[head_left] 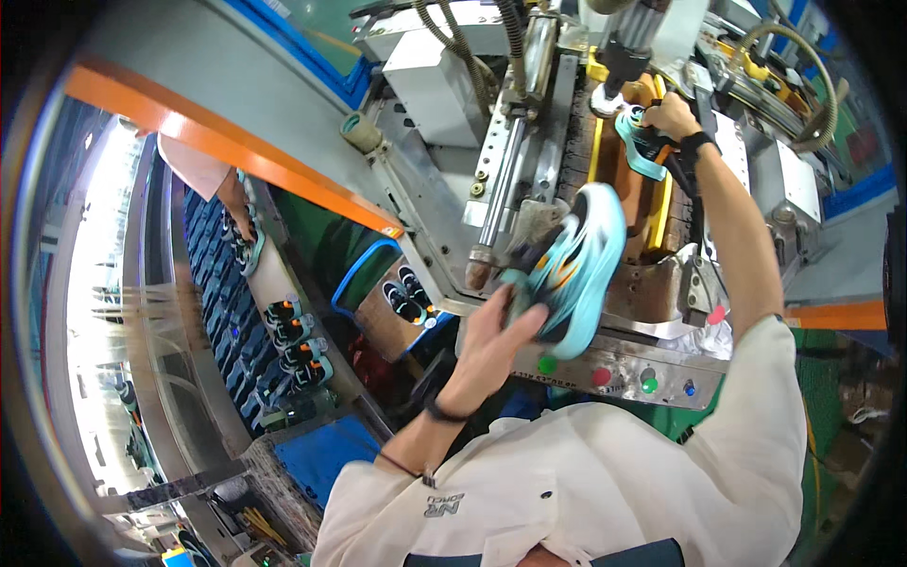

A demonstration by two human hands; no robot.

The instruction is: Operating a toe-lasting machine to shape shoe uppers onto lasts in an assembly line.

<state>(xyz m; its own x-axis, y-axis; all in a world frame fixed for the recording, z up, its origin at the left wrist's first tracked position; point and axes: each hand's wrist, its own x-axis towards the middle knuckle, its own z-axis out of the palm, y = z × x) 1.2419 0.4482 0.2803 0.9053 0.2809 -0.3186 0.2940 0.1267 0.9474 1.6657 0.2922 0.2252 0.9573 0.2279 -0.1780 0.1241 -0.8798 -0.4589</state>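
Note:
My left hand point(496, 342) grips a light blue sports shoe point(576, 269) with orange and black markings, held sole out in front of a metal press machine point(529, 142). My right hand point(673, 118) reaches up into the machine and holds a second light blue shoe point(641, 142) that sits under a round press head point(619, 66). Both arms wear white sleeves and dark wrist bands.
A control strip point(624, 373) with green, red and blue buttons runs below the machine. To the left, a conveyor point(274, 302) carries several shoes, and another person's hand point(236, 203) reaches onto it. A blue-rimmed tray point(392, 293) holds a pair of shoes.

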